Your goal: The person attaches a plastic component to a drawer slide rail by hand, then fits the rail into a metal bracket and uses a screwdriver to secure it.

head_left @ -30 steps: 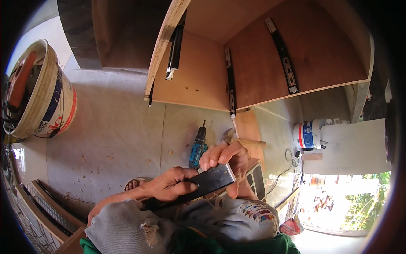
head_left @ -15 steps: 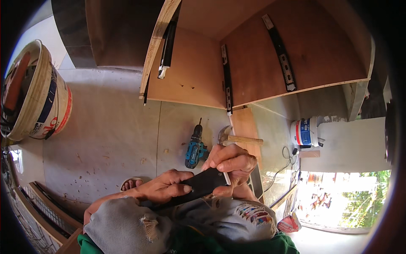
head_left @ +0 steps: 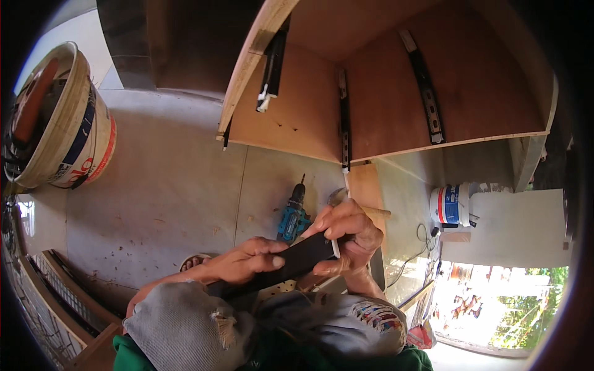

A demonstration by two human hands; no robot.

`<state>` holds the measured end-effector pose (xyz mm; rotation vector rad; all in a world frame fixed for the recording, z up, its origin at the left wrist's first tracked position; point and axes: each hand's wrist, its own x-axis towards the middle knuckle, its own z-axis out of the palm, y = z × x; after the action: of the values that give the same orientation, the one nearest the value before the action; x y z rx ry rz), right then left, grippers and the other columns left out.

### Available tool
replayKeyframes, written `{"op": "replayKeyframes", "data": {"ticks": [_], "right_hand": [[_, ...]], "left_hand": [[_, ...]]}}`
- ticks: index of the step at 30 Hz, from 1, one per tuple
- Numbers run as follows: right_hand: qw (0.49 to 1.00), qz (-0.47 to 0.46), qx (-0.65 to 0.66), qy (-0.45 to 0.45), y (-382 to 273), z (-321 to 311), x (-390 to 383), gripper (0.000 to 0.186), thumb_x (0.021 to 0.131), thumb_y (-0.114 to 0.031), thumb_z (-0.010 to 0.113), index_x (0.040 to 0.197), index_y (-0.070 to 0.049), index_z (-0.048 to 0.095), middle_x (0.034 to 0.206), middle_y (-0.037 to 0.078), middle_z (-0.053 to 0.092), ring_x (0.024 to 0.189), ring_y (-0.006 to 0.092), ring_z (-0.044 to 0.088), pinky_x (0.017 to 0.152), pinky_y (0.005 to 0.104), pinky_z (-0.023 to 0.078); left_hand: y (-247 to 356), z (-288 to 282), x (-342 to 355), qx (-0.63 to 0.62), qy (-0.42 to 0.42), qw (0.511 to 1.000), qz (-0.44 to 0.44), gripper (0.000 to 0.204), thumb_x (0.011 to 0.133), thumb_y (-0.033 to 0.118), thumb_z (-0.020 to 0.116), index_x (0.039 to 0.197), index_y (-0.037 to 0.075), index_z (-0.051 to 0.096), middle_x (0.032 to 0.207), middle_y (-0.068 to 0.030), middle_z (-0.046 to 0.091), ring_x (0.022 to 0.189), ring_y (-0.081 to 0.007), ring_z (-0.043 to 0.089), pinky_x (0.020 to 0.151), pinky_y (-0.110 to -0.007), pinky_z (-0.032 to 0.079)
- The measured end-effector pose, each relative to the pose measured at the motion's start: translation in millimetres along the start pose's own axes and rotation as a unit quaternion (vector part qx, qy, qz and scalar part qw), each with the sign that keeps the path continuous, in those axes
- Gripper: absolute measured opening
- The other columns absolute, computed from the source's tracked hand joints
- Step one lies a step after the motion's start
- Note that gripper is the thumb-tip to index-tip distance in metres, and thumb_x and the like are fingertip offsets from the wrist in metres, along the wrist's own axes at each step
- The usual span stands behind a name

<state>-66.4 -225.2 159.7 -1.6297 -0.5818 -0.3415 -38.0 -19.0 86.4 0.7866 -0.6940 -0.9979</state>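
A long black drawer slide point(head_left: 303, 257) lies slantwise above my lap, its pale end toward the right. My left hand point(head_left: 249, 261) grips it along its length, thumb on the upper face. Closed round the pale end is my right hand point(head_left: 354, 238), fingers above and thumb below. The slide's other end runs down between my legs, out of clear sight. Just beyond my hands, a teal and black cordless drill point(head_left: 291, 217) rests on the floor. A hammer point(head_left: 338, 196) beside it is partly hidden behind my right hand.
Ahead stands an open wooden cabinet point(head_left: 291, 133) with black slides point(head_left: 427, 93) fixed inside. A bucket of tools point(head_left: 93, 139) is at left, above wood-framed pieces point(head_left: 62, 297). A smaller bucket point(head_left: 450, 205) and a cable point(head_left: 426, 238) lie right.
The view has shifted, so the cabinet and drill appear further right. The slide has tilted slightly in my hands, and my right hand now covers more of the hammer.
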Motion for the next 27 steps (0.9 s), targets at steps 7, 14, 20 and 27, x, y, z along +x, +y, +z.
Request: {"op": "replayKeyframes", "data": {"ticks": [7, 14, 20, 27], "right_hand": [[0.977, 0.179, -0.099, 0.061, 7, -12, 11, 0.031, 0.073, -0.015, 0.087, 0.082, -0.002, 0.060, 0.075, 0.004, 0.059, 0.066, 0.0072, 0.054, 0.054, 0.0229, 0.039], [0.926, 0.320, -0.181, 0.088, 5, -7, 34, 0.035, 0.083, -0.023, 0.080, 0.073, -0.002, 0.054, 0.060, -0.001, 0.052, 0.054, 0.0037, 0.045, 0.049, 0.0212, 0.037], [0.923, 0.223, -0.311, 0.043, 25, -11, 57, 0.039, 0.094, -0.024, 0.066, 0.067, 0.000, 0.051, 0.053, 0.000, 0.043, 0.054, 0.0050, 0.040, 0.048, 0.0251, 0.034], [0.925, 0.243, -0.285, 0.060, 48, -17, 49, 0.039, 0.095, -0.022, 0.063, 0.066, 0.000, 0.050, 0.054, 0.000, 0.042, 0.054, 0.0057, 0.038, 0.047, 0.0263, 0.033]], "left_hand": [[1, -2, 4, 0.019, 0.186, 0.982, 0.038, 0.026, 0.098, 0.020, 0.052, 0.114, -0.001, 0.052, 0.109, -0.0126, 0.061, 0.091, -0.0142, 0.061, 0.080, -0.031, 0.049], [-1, -16, 3, 0.055, 0.177, 0.981, 0.050, 0.030, 0.086, 0.004, 0.071, 0.112, -0.002, 0.056, 0.094, -0.0118, 0.069, 0.085, -0.0167, 0.067, 0.074, -0.030, 0.054], [-7, -43, 21, -0.179, 0.107, 0.978, 0.001, 0.028, 0.086, -0.009, 0.060, 0.113, -0.005, 0.056, 0.089, -0.0146, 0.069, 0.079, -0.0202, 0.070, 0.067, -0.031, 0.059], [-27, -59, 28, -0.245, 0.050, 0.968, -0.013, 0.038, 0.082, -0.007, 0.062, 0.118, -0.006, 0.052, 0.091, -0.0178, 0.068, 0.078, -0.0237, 0.071, 0.069, -0.034, 0.061]]}}
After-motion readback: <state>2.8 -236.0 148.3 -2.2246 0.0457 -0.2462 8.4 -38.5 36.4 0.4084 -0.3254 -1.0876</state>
